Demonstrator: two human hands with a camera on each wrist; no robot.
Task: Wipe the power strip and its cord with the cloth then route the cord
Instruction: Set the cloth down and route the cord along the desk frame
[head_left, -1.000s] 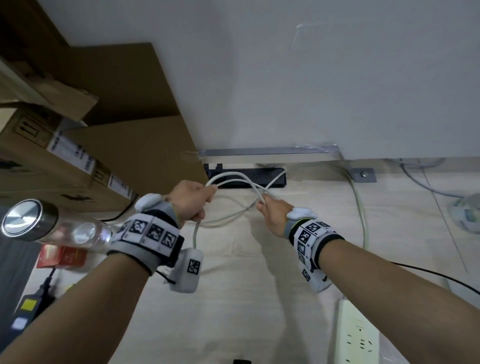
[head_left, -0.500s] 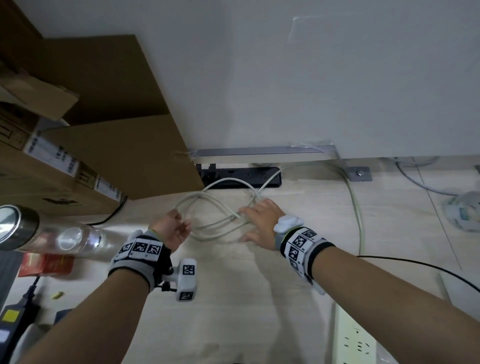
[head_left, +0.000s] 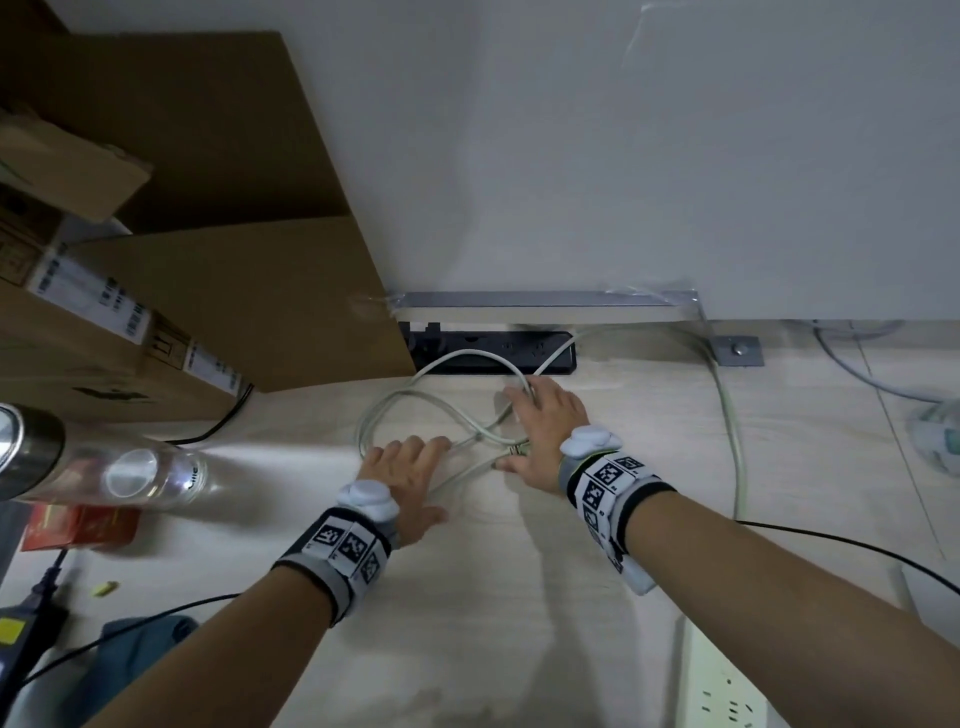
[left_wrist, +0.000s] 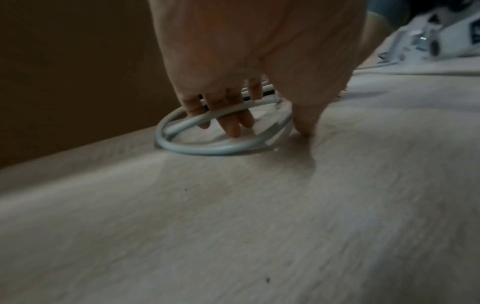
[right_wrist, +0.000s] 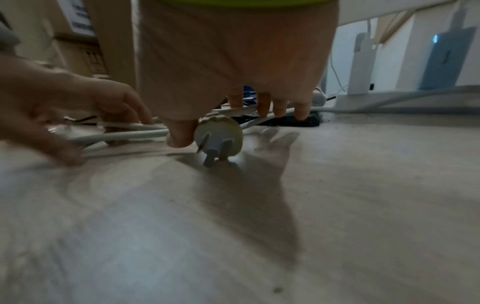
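A white cord lies coiled in a figure-eight on the pale wood floor in front of a black power strip at the wall. My left hand rests flat on the coil's near left side, and its straight fingers reach down through the loop. My right hand lies spread over the right side of the coil. Its thumb touches the white plug, whose pins point at the floor. A white power strip lies at the bottom right. A blue-grey cloth sits at the bottom left, away from both hands.
Stacked cardboard boxes stand at the left against the wall, close to the coil. A clear bottle with a steel cap lies on its side at the left. Thin black cables cross the floor near both arms. A metal bracket is fixed at the wall's base.
The coil, held up in both hands a second ago, now lies on the floor. Both hands have let go and flattened onto it.
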